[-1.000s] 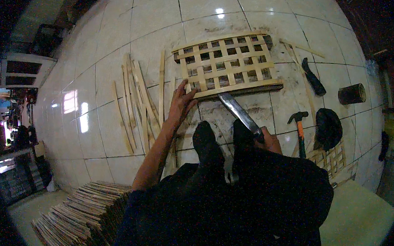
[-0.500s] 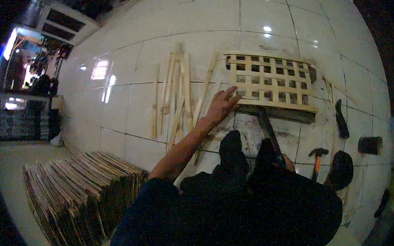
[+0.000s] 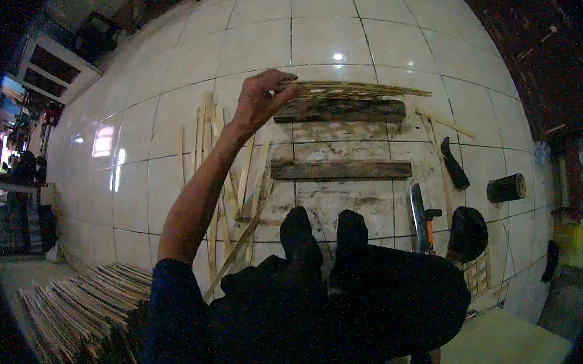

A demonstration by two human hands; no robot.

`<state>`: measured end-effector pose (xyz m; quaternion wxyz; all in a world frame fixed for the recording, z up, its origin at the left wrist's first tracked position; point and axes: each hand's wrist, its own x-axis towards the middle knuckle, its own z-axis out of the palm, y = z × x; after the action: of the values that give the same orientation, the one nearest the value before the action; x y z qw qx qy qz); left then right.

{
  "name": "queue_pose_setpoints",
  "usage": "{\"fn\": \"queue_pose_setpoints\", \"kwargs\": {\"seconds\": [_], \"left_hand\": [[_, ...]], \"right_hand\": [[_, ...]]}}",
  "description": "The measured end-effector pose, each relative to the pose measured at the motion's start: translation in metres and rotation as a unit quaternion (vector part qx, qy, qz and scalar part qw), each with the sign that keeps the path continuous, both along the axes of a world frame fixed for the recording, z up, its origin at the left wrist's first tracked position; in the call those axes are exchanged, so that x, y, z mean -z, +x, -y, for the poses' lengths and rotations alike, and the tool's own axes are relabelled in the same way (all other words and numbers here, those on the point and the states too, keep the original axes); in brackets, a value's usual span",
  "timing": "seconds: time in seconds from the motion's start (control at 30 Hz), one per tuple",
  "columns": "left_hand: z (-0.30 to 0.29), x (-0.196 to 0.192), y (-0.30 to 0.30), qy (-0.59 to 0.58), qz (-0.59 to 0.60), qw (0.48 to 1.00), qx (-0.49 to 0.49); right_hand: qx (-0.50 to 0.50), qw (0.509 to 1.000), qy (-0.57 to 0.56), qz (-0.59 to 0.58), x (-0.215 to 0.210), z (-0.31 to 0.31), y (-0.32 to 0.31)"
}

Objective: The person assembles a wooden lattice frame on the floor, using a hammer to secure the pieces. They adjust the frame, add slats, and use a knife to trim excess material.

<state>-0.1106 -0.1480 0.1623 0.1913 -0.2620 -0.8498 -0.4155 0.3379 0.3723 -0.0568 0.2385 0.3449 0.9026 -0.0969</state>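
My left hand [image 3: 263, 100], arm stretched forward, grips the left end of a woven bamboo lattice panel [image 3: 357, 88]. The panel is tilted up and shows nearly edge-on. Beneath it on the floor lies a dark wooden block [image 3: 349, 110], and a second wooden block [image 3: 342, 170] lies parallel to it, closer to my feet. A machete blade [image 3: 418, 213] points away from me beside the hammer [image 3: 430, 224]; my dark leg hides its handle end. Only a small patch of skin, apparently my right hand [image 3: 436, 356], shows below my right thigh; its fingers are hidden.
Loose bamboo strips [image 3: 245, 172] lie on the tiles at the left. A large stack of slatted panels [image 3: 83, 309] stands at the lower left. On the right are a dark curved tool [image 3: 453, 164], a dark cylinder [image 3: 507, 188] and another lattice piece [image 3: 478, 277].
My left hand has taken hold of the lattice panel and tilted it up off the blocks. The machete has moved right, beside the hammer, and my right hand has drawn back.
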Motion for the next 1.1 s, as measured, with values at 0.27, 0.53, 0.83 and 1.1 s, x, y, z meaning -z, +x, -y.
{"fn": "queue_pose_setpoints", "kwargs": {"seconds": [0.27, 0.53, 0.83, 1.1], "left_hand": [[-0.039, -0.033, -0.024, 0.105, 0.195, 0.975, 0.031], [-0.006, -0.057, -0.049, 0.194, 0.165, 0.956, -0.147], [0.057, -0.007, -0.071, 0.358, 0.368, 0.856, -0.060], [0.022, 0.173, -0.024, 0.249, 0.266, 0.925, -0.111]], "right_hand": [[-0.097, 0.988, 0.036, -0.117, 0.004, 0.000, -0.061], [-0.159, 0.867, -0.075, -0.466, -0.124, 0.100, -0.276], [-0.108, 0.774, -0.280, -0.558, -0.125, 0.146, -0.422], [-0.091, 0.893, -0.237, -0.372, -0.078, 0.149, -0.373]]}}
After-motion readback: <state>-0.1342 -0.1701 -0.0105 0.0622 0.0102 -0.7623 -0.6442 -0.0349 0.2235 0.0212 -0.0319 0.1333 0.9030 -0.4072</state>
